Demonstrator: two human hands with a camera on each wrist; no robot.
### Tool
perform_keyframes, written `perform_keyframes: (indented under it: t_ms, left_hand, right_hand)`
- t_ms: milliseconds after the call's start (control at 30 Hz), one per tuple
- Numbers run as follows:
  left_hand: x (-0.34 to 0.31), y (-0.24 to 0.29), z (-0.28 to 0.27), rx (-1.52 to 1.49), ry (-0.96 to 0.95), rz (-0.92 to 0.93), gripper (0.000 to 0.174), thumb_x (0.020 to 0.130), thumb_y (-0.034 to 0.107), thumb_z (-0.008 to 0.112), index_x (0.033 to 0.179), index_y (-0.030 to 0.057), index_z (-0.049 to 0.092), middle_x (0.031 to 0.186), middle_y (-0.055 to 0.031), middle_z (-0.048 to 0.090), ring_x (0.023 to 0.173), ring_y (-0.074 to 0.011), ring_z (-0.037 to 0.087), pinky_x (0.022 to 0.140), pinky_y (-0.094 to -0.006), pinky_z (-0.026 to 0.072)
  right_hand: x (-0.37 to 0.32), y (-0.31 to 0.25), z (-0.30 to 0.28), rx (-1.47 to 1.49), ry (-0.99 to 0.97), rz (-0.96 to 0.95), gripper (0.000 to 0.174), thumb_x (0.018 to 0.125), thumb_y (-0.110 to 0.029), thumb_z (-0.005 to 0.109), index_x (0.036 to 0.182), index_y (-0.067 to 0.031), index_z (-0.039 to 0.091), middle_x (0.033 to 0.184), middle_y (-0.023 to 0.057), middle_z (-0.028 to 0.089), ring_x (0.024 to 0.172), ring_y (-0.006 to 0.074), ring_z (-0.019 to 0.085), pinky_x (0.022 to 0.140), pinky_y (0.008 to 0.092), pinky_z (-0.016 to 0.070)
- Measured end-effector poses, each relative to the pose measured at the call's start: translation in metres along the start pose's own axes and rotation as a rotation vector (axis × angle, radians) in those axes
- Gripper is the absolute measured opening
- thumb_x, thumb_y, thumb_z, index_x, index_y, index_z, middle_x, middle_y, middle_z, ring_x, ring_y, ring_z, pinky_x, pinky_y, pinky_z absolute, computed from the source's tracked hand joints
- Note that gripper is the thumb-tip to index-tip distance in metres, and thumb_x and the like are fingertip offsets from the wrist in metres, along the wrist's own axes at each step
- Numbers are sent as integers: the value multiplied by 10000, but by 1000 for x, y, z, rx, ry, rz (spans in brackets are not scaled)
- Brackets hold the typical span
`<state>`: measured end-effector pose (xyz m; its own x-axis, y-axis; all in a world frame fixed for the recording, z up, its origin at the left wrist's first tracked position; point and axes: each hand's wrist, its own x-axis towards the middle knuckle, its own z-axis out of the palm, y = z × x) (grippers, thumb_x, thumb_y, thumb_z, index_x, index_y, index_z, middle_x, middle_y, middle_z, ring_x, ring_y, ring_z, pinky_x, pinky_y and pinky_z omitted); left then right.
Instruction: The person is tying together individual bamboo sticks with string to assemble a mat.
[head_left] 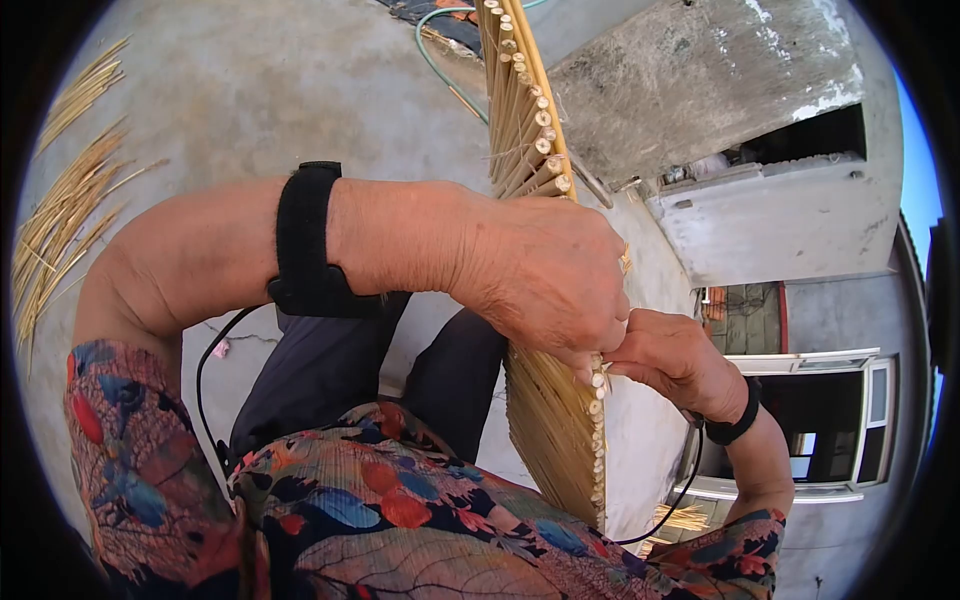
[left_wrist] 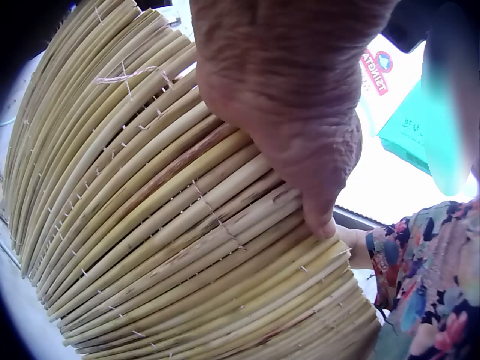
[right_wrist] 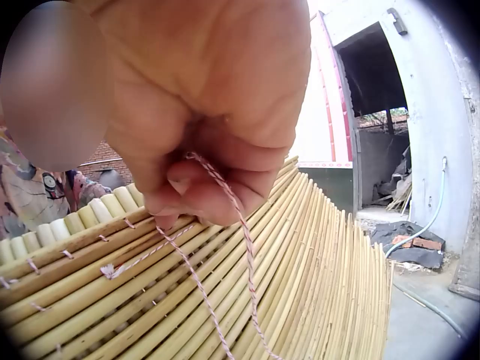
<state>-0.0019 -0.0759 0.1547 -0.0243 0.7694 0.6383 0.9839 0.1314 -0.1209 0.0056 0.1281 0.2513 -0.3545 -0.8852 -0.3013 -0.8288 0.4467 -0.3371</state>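
Observation:
A mat of reed stalks (head_left: 555, 420), stitched together with thin twine, stands on edge in front of the person's dark-trousered legs. The left hand (head_left: 555, 275) grips its edge, the thumb (left_wrist: 322, 221) lying against the stalks in the left wrist view. Across the edge, close to the left fingertips, is the right hand (head_left: 680, 365). In the right wrist view its curled fingers pinch pink-and-white twine (right_wrist: 249, 262) right at the mat's border. Two strands of twine hang down over the stalks from these fingers. Part of the twine is hidden inside the hand.
Loose straw bundles (head_left: 65, 230) lie on the concrete floor at the left. A pale green hose (right_wrist: 441, 202) runs down the wall at right, near some bricks (right_wrist: 426, 243) on dark sheeting. A building with an open window (head_left: 810, 425) stands beyond the right arm.

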Motion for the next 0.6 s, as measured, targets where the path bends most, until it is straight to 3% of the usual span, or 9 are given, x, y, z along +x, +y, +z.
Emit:
perform_keyframes:
  t_ms: [100, 167, 300, 600]
  left_hand:
    - [-1, -2, -3, -18, 6, -32, 291, 783, 385, 591, 732, 103, 539, 678, -7, 523, 661, -194, 562, 618, -325, 416]
    - [-4, -2, 0, -48, 14, -17, 294, 782, 384, 592, 735, 100, 536, 688, -10, 526, 664, -197, 564, 621, -324, 418]
    - [-4, 2, 0, -45, -35, -20, 297, 782, 383, 590, 740, 95, 533, 694, -18, 526, 670, -202, 565, 625, -326, 419]
    - [-8, 9, 11, -43, 49, 19, 274, 789, 359, 580, 728, 97, 528, 683, -18, 514, 679, -195, 551, 642, -323, 415]
  right_hand:
    - [-10, -4, -12, -72, 28, 20, 165, 761, -76, 676, 921, -88, 636, 658, 70, 475, 627, 249, 514, 553, 334, 409]
    - [-16, -7, -15, -81, 18, 148, 161, 764, -63, 669, 921, -86, 644, 651, 75, 485, 604, 251, 513, 537, 337, 407]
    - [-19, -5, -12, -69, -22, 148, 185, 767, -37, 655, 944, -87, 637, 650, 78, 497, 577, 253, 517, 517, 336, 408]
    - [-18, -4, -2, -160, -32, 55, 271, 742, 22, 631, 986, -96, 613, 629, 66, 458, 555, 241, 522, 486, 324, 409]
